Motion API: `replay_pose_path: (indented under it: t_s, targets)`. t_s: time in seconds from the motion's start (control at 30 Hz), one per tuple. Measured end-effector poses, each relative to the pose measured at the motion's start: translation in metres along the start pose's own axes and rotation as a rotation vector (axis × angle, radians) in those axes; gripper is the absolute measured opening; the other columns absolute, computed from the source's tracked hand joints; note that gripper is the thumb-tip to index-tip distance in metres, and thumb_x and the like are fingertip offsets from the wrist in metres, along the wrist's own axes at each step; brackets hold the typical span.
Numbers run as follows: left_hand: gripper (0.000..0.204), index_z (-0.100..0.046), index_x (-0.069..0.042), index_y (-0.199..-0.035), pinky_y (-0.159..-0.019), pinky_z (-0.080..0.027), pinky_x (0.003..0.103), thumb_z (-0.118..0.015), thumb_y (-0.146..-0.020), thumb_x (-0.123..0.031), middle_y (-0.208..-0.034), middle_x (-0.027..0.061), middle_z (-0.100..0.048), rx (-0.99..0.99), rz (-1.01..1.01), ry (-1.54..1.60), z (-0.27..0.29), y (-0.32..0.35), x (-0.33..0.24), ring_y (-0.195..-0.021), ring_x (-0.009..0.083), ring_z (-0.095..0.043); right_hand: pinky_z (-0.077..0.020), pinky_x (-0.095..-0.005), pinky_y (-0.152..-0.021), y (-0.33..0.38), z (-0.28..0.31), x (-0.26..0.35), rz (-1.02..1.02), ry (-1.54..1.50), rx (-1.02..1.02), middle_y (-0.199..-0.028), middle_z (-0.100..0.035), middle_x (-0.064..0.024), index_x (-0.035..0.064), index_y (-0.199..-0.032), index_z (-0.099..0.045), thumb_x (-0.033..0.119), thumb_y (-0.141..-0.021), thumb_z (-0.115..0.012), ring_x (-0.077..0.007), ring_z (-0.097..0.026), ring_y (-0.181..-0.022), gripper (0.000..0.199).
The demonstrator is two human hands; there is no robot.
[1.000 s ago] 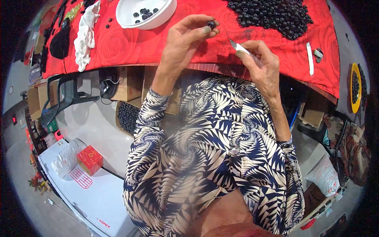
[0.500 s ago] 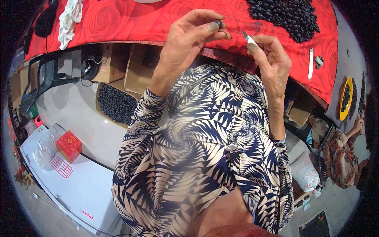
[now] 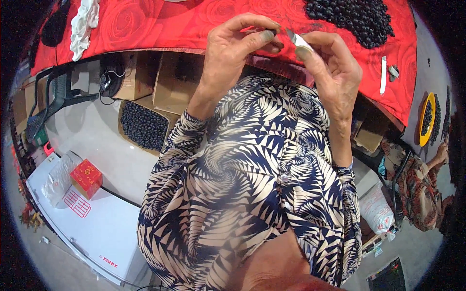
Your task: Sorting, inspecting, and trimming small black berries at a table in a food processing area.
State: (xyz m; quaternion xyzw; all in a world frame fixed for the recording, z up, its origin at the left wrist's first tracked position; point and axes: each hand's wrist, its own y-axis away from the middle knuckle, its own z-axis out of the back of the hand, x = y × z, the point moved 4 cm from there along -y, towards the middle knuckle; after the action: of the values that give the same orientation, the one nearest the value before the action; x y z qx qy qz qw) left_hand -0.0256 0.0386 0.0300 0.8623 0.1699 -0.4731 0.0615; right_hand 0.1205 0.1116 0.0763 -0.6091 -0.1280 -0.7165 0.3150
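Over the near edge of the red rose-patterned tablecloth (image 3: 131, 26), my left hand (image 3: 230, 51) pinches a small dark bead-like piece (image 3: 273, 32) between thumb and fingers, which mostly cover it. My right hand (image 3: 336, 65) grips a small knife (image 3: 299, 41) with a pointed metal blade and a white wrapped handle. The blade's tip points toward the dark piece, with a small gap between them. Beyond my right hand, a heap of black bead-like pieces (image 3: 353, 22) with holes lies on the cloth.
A white strip (image 3: 383, 75) lies at the table's right. Crumpled white cloth (image 3: 83, 29) is at the left. Below stand a box of dark beads (image 3: 143, 125) and a white case (image 3: 92, 233) bearing a red box (image 3: 86, 178). At right, another person (image 3: 421, 194) sits near a yellow tray (image 3: 422, 138).
My right hand has moved left and slightly up, bringing the knife tip closer to the dark piece. My left fingers have closed further over that piece.
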Motion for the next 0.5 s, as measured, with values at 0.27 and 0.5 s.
replay_pose_path:
  t_s: [0.27,0.5]
  targets:
    - [0.023,-0.055,0.003,-0.105,-0.083,-0.052,0.032,-0.058,-0.082,0.004,-0.097,0.014,-0.062,0.048,-0.025,0.273,0.003,-0.002,0.008,-0.089,0.0198,-0.062,-0.0509,-0.0275,-0.06,0.002,-0.001,0.017,0.161,0.273,0.028,-0.076,-0.065,-0.0101,0.001,-0.091,-0.06,0.01,-0.076,-0.068,-0.0177,-0.065,-0.068,0.02]
    - [0.022,-0.057,0.003,-0.103,-0.084,-0.049,0.029,-0.058,-0.081,0.005,-0.097,0.012,-0.062,0.008,0.008,0.295,0.006,0.001,0.012,-0.09,0.0175,-0.06,-0.0522,-0.0308,-0.06,0.004,-0.006,0.017,0.208,0.324,0.047,-0.077,-0.065,-0.0129,0.0008,-0.089,-0.059,0.01,-0.074,-0.07,-0.0227,-0.067,-0.07,0.021]
